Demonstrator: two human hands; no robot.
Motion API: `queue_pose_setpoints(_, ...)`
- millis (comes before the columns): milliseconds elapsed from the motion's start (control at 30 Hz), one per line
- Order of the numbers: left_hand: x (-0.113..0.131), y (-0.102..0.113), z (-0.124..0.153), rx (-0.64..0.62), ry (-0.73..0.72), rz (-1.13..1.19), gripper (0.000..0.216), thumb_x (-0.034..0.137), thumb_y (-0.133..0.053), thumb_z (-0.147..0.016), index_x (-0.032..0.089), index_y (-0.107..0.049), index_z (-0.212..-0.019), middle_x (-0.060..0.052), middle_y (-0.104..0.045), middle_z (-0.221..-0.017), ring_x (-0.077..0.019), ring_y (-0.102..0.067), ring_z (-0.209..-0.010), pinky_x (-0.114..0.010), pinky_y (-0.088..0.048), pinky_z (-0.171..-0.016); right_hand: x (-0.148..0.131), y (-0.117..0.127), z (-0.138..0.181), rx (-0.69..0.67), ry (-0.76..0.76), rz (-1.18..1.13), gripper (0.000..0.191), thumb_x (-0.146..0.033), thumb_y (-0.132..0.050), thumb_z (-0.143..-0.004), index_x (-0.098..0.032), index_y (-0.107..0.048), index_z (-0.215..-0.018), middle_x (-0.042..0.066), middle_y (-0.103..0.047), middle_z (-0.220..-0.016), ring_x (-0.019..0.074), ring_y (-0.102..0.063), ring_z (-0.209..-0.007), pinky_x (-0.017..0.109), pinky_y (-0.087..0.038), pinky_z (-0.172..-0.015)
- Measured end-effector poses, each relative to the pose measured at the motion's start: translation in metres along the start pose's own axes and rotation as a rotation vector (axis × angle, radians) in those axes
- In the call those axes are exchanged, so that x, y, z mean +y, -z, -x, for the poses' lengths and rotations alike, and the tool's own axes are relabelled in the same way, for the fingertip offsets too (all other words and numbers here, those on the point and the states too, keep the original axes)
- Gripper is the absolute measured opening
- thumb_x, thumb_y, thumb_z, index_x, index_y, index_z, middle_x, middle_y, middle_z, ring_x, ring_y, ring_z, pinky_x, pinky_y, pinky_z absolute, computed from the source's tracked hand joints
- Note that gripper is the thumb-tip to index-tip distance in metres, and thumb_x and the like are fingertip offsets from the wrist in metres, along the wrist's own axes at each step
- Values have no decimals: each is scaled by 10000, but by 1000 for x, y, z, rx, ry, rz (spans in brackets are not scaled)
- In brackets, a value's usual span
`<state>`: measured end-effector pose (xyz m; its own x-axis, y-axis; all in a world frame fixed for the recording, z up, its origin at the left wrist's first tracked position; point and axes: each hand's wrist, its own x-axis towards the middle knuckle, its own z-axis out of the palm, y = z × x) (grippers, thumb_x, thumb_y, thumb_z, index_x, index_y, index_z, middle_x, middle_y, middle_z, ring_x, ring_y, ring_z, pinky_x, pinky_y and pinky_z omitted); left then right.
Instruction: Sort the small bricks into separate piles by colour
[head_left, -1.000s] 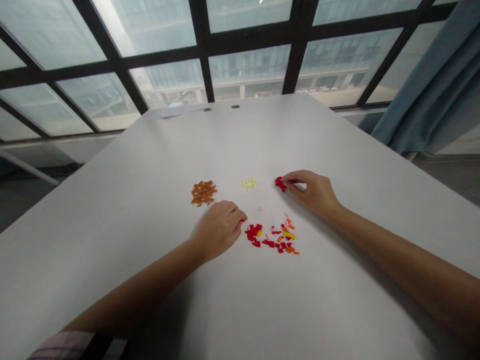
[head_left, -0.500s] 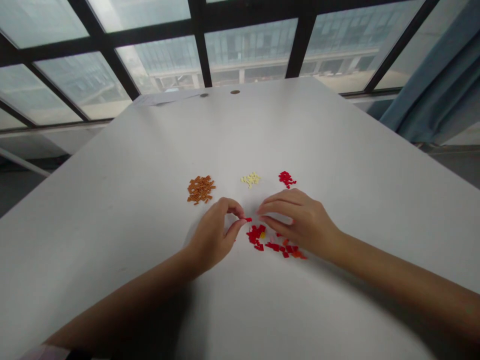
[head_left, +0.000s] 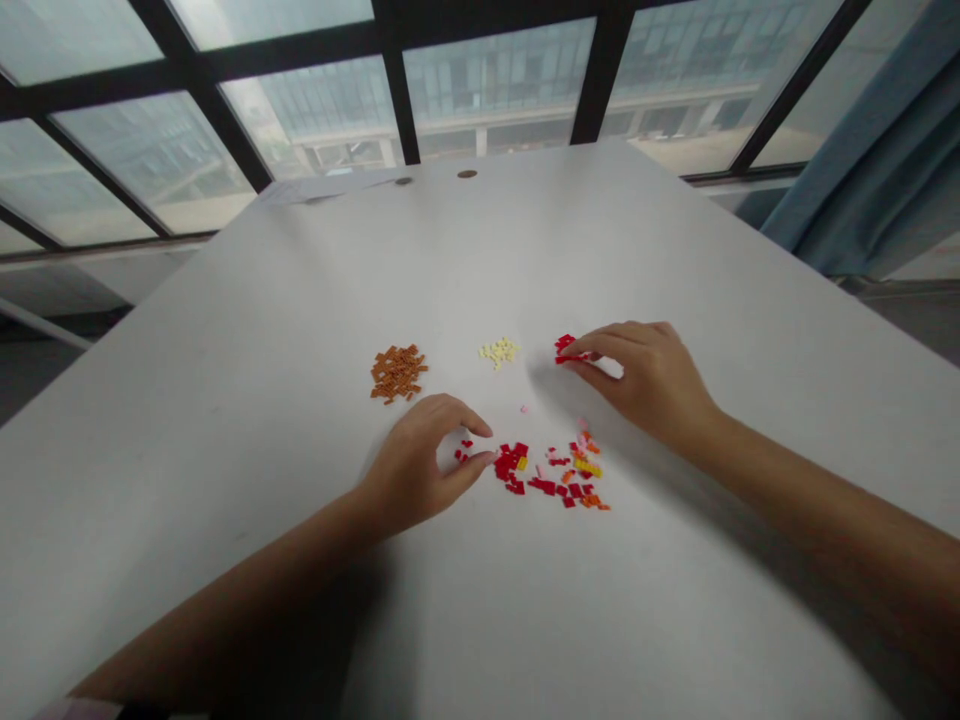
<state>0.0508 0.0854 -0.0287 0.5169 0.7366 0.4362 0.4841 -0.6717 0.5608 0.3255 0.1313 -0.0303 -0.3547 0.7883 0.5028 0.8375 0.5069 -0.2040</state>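
Observation:
My left hand (head_left: pixel 424 465) rests beside the mixed pile, thumb and forefinger apart with nothing between them. A few small red pieces (head_left: pixel 463 450) show in the gap behind its fingers. Right of its fingertips lie small red building bricks (head_left: pixel 511 465), with a yellow brick (head_left: pixel 522 464) among them. My right hand (head_left: pixel 645 375) is at the far red pile (head_left: pixel 564 342), its thumb and fingertips closed on a small red brick (head_left: pixel 573 358). That hand hides part of the pile.
A brown brick pile (head_left: pixel 398 373) and a pale yellow pile (head_left: pixel 498 352) lie farther back on the white table (head_left: pixel 465 260). Red, orange and yellow bricks (head_left: pixel 589 468) are scattered nearer me. Dark-framed windows stand behind, a blue curtain (head_left: pixel 862 190) at right.
My right hand has moved away and right, from near the left fingertips to the far red pile. My left hand has let go of a red brick and its fingers have parted.

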Motion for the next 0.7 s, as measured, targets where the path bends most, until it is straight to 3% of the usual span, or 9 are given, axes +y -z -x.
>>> queue_pose_setpoints(133, -9, 6, 1, -53, -15, -50, 108, 176, -642, -841, 190, -602, -940, -34, -686, -900, -170, -641, -858, -316, -500, -817, 31, -4, -1, -31, -90, 66, 181, -337, -556, -931, -240, -705, -896, 76, -745, -918, 242, -650, -801, 414, -371, -758)
queue_pose_setpoints(300, -13, 11, -1, -88, 8, -78, 105, 170, -607, -834, 188, -605, -938, -36, -685, -900, -175, -630, -857, -325, -484, -820, 33, -9, 3, -94, -70, 95, 182, -317, -548, -927, -226, -705, -917, 97, -740, -986, 257, -647, -814, 434, -365, -749)
queue_pose_setpoints(500, -10, 21, -4, -298, 29, -167, 359, 148, -614, -647, 187, -594, -1003, -45, -636, -926, -209, -584, -862, -358, -467, -794, 6, -6, 1, -63, 66, -71, 180, -296, -531, -927, -238, -701, -912, 80, -747, -968, 250, -675, -879, 405, -455, -749)
queue_pose_setpoints(700, -13, 21, -5, -361, 60, -148, 302, 143, -640, -679, 200, -580, -970, -19, -607, -890, -168, -567, -800, -303, -464, -748, -35, -6, 4, -193, 343, -338, 189, -204, -522, -941, -207, -709, -970, 80, -732, -978, 195, -663, -887, 343, -511, -792)
